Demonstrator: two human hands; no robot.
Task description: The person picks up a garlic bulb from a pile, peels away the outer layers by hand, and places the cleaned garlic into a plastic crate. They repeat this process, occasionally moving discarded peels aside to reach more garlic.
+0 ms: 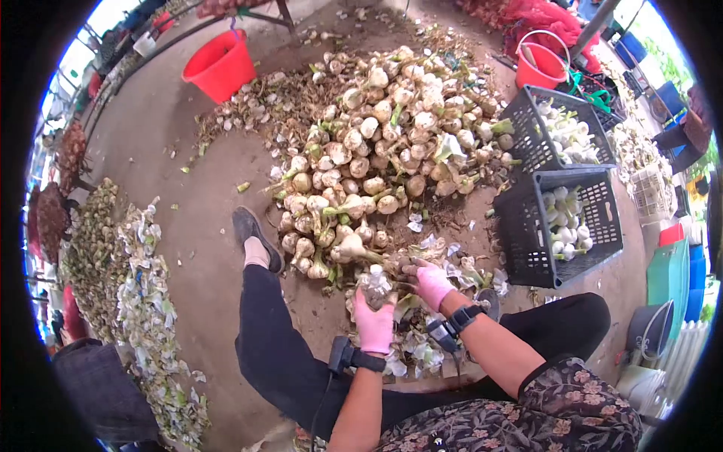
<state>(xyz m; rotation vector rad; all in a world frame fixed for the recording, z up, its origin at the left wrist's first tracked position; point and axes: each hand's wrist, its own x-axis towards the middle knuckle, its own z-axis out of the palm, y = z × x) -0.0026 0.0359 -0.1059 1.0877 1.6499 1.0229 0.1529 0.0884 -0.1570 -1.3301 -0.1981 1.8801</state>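
My left hand point(375, 322), in a pink glove with dark fingertips, is wrapped round a garlic bulb point(376, 282) whose white skin faces up. Close by on its right, my right hand point(432, 285), gloved alike, has its fingers closed toward the bulb's side; what they grip is too small and hidden to name. Below both hands lie peeled garlic skins and leaf scraps point(413, 348) between my legs. Just beyond them rises a big heap of untrimmed garlic bulbs point(392, 143) with soil and stalks on them.
Two black plastic crates point(521, 233) holding cleaned white garlic point(566, 226) stand to the right. Red buckets point(218, 69) sit at the back left and back right point(536, 75). Along the left runs a strip of garlic skins point(147, 301). Another person's arm point(687, 132) shows far right.
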